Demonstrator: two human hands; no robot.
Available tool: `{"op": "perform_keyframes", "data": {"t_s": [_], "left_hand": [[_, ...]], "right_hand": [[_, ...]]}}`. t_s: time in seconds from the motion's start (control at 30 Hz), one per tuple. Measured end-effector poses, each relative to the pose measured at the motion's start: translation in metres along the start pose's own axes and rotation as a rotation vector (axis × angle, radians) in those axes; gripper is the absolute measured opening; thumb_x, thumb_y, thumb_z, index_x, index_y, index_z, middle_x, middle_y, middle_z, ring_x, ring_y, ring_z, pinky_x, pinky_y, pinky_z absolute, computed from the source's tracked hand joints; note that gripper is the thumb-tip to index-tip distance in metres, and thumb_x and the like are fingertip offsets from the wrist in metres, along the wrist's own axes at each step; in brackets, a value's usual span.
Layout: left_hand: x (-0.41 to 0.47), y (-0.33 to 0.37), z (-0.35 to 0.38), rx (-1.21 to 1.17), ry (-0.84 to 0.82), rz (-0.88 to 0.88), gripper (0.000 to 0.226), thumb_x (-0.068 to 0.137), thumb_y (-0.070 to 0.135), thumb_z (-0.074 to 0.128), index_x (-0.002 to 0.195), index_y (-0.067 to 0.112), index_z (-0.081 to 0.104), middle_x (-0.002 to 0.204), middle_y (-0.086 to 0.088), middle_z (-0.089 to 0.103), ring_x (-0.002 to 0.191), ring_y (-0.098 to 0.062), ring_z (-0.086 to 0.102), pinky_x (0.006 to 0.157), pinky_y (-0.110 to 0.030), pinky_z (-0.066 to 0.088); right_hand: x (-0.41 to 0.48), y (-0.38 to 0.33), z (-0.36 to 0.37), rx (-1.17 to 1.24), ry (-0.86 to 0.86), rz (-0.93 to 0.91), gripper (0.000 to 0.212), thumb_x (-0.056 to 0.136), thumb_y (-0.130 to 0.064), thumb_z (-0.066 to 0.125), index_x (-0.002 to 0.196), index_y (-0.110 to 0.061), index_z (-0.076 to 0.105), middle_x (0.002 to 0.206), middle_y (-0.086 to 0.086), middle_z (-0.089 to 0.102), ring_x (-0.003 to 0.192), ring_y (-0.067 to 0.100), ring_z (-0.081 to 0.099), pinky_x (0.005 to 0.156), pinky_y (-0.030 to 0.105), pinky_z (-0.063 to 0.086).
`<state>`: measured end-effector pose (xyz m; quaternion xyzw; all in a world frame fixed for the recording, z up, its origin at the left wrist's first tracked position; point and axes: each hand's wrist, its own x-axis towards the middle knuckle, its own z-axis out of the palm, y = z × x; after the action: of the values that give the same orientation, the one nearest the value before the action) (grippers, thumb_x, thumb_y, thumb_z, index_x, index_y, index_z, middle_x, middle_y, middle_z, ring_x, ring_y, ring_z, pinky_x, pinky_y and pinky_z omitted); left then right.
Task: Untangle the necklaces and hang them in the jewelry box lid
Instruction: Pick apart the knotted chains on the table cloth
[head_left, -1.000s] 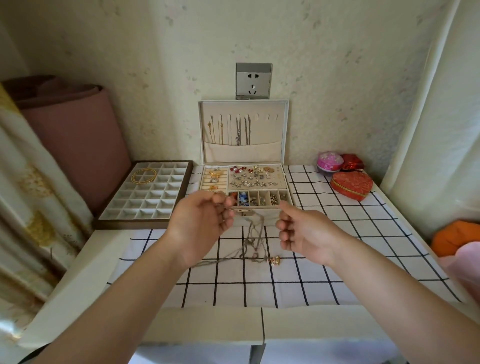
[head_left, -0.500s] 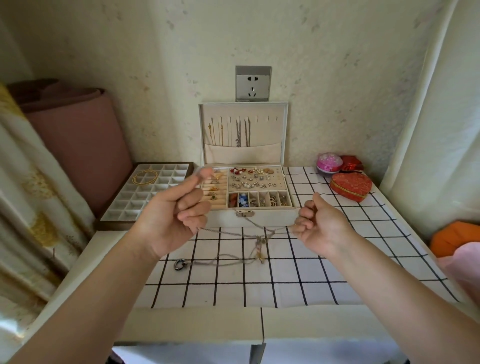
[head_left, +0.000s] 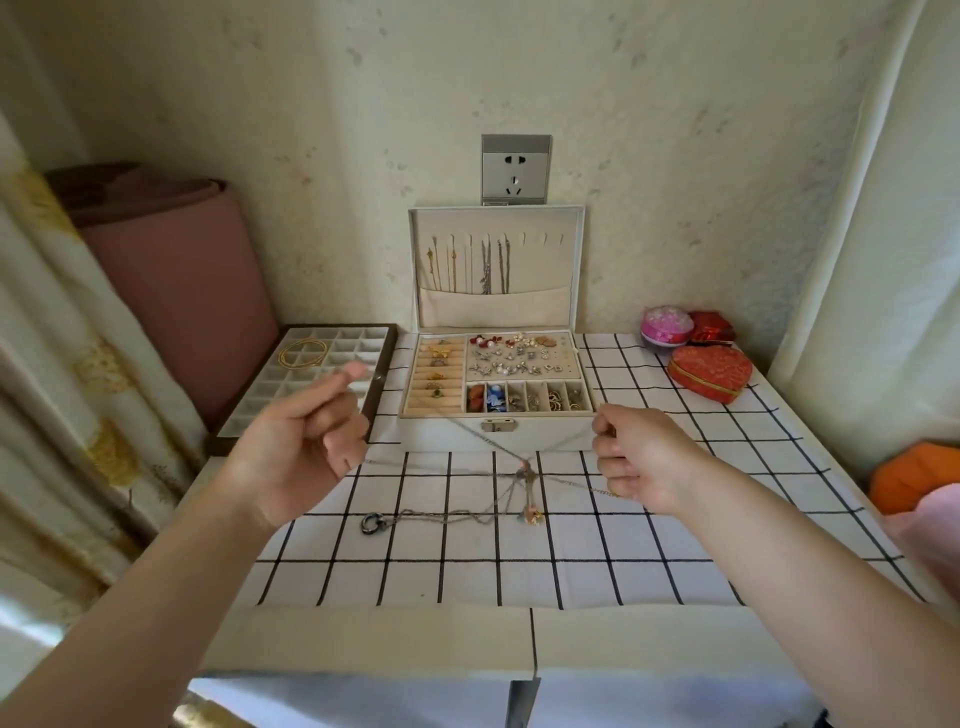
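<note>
Left hand and right hand each pinch a chain, holding the tangled necklaces taut before the open jewelry box

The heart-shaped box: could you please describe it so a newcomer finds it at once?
From the jewelry box against the wall, look right along the checked cloth to three containers. The heart-shaped box lies nearest, in front of the pink tin and small red box: the only gold-seamed heart.

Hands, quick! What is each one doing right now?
Left hand: closed, holding a chain of the tangled necklaces.
Right hand: closed, pinching a chain of the same tangle.
</note>
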<state>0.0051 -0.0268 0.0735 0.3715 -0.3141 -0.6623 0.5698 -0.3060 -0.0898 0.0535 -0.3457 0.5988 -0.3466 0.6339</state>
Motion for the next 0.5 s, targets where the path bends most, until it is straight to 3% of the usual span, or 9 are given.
{"op": "perform_keyframes", "data": {"t_s": [0.07,0.13,0.2,0.3,0.43,0.5], "left_hand": [[-0.004,0.002,-0.006,-0.147,0.022,0.034,0.019,0.087,0.018,0.048,0.073,0.018,0.061,0.057,0.007,0.035,0.051,-0.009,0.037,0.046,-0.019,0.034],[-0.009,0.005,-0.013,-0.186,0.065,0.025,0.017,0.082,0.018,0.046,0.066,0.018,0.053,0.062,0.006,0.034,0.054,-0.010,0.032,0.047,-0.019,0.027],[-0.012,0.004,-0.018,-0.104,0.128,-0.034,0.019,0.085,0.020,0.048,0.066,0.020,0.051,0.059,0.008,0.023,0.049,-0.008,0.023,0.046,-0.020,0.015],[-0.015,-0.001,-0.025,0.088,0.200,-0.134,0.017,0.092,0.026,0.055,0.077,0.021,0.063,0.048,0.011,0.017,0.039,-0.005,0.018,0.040,-0.021,0.011],[-0.020,-0.004,-0.035,0.164,0.323,-0.191,0.017,0.099,0.025,0.052,0.086,0.018,0.062,0.051,0.009,0.021,0.040,-0.006,0.022,0.037,-0.018,0.018],[-0.022,-0.004,-0.039,0.321,0.430,-0.176,0.019,0.101,0.021,0.049,0.085,0.014,0.057,0.052,0.006,0.030,0.043,-0.010,0.031,0.038,-0.019,0.028]], "right_hand": [[-0.001,-0.002,0.003,-0.040,0.047,-0.005,0.028,0.101,-0.024,0.036,0.073,-0.020,0.039,0.054,-0.002,0.026,0.038,0.011,0.016,0.038,0.015,0.012],[-0.002,-0.003,0.005,-0.070,0.030,-0.011,0.036,0.103,-0.037,0.042,0.072,-0.020,0.038,0.054,-0.003,0.026,0.040,0.011,0.017,0.039,0.016,0.012],[-0.005,-0.003,0.008,-0.147,-0.026,-0.034,0.031,0.101,-0.038,0.052,0.081,-0.015,0.049,0.055,-0.003,0.026,0.042,0.010,0.017,0.040,0.018,0.011],[-0.009,-0.003,0.015,-0.328,-0.025,-0.085,0.024,0.097,-0.024,0.057,0.112,-0.006,0.062,0.050,-0.005,0.030,0.040,0.010,0.019,0.040,0.019,0.014],[-0.013,-0.004,0.023,-0.428,0.013,-0.140,0.027,0.096,-0.034,0.057,0.103,-0.008,0.064,0.050,0.001,0.046,0.040,0.014,0.025,0.041,0.021,0.021],[-0.016,-0.007,0.027,-0.453,-0.032,-0.149,0.029,0.097,-0.038,0.056,0.097,-0.009,0.061,0.051,0.003,0.052,0.042,0.015,0.026,0.042,0.022,0.024]]}}
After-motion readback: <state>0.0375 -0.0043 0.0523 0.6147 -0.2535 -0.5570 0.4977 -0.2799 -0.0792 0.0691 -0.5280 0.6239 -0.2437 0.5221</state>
